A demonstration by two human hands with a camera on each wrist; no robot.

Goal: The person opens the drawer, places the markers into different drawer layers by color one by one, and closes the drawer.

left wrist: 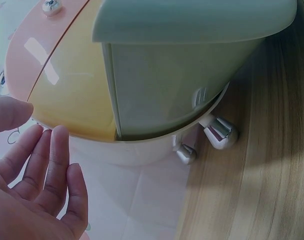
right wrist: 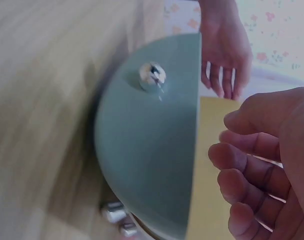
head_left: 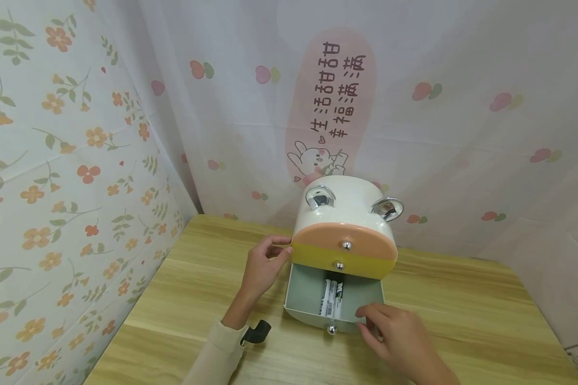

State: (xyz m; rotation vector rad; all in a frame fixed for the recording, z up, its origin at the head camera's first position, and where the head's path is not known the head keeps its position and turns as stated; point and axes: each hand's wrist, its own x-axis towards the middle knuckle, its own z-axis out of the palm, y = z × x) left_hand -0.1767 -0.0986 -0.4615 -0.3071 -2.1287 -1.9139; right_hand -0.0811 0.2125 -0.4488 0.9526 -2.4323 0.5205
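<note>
A small round desktop drawer cabinet has a white shell, an orange top drawer and a yellow middle drawer. Its grey-green bottom drawer is pulled out, with white marker pens lying inside. At the cabinet's left side, my left hand has its fingertips right by the yellow drawer's edge, fingers loosely bent. My right hand hovers at the front right rim of the bottom drawer. Its fingers are relaxed and slightly curled, with nothing between them in the right wrist view.
The cabinet stands on a wood-grain table near its back edge. Behind it hangs a printed white curtain, and a flowered curtain hangs on the left. A round silver knob sticks out from the drawer front; silver feet support the cabinet.
</note>
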